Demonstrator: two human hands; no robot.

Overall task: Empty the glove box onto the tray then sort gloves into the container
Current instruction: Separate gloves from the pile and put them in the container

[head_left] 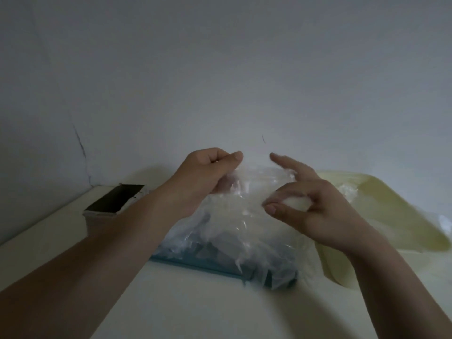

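A thin clear plastic glove [247, 192] hangs stretched between my two hands above the blue container [195, 264]. My left hand [208, 172] pinches its upper left edge between thumb and fingers. My right hand [313, 206] pinches the right part between thumb and middle finger, index finger pointing out. Several more clear gloves [232, 245] lie heaped in the blue container. The pale yellow tray [396, 211] sits to the right with a few gloves [349, 192] on it. The opened glove box [115, 199] stands at the left, dark inside.
Everything rests on a white table [171, 309] pushed against a plain white wall [220, 69]. The table's left edge runs beside the glove box. The tray overhangs toward the right border of the view.
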